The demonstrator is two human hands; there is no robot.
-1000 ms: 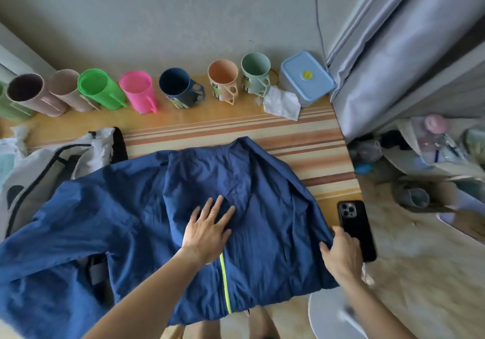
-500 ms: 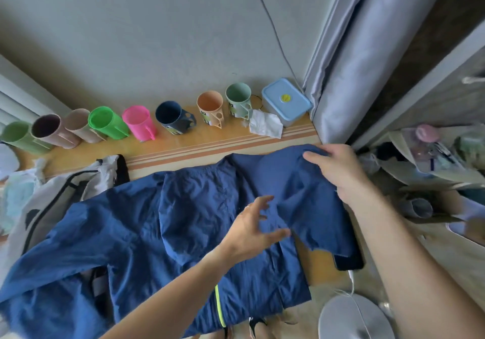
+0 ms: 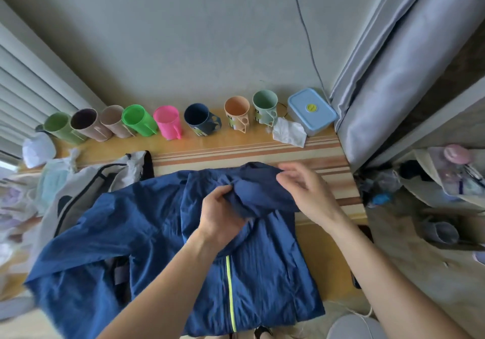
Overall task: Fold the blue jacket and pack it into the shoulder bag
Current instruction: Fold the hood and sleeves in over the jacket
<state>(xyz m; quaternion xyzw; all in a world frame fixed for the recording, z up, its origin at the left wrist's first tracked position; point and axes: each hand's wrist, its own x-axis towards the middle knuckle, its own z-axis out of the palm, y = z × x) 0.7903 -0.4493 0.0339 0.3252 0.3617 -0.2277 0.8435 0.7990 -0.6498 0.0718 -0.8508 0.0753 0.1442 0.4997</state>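
Clenched on a bunch of cloth, the left hand (image 3: 223, 214) has its grip on the blue jacket (image 3: 162, 239) near the collar, where half a second ago it hovered open-fingered above the chest. Beside it, the right hand (image 3: 305, 189) has swung inward from the far right edge, carrying the right sleeve across; its fingers curl around the folded-over fabric, though motion blur hides just how tight that grip is. Nearest the camera, the jacket's hem and yellow-green zipper (image 3: 230, 291) lie flat on the surface (image 3: 328, 262), and the left sleeve trails off toward the lower left. That sleeve lies over part of the white shoulder bag (image 3: 78, 184), which sits just left of the jacket with its dark trim showing. The phone seen a second ago is now almost hidden behind the right forearm. Farther back, bare striped surface separates the jacket from a crumpled white tissue (image 3: 288, 134). Along the wall stands a row of cups (image 3: 168, 121) in green, brown, beige, pink, navy, peach and mint, ending at a pale blue lidded box (image 3: 311, 110) beside the grey curtain (image 3: 393, 76).
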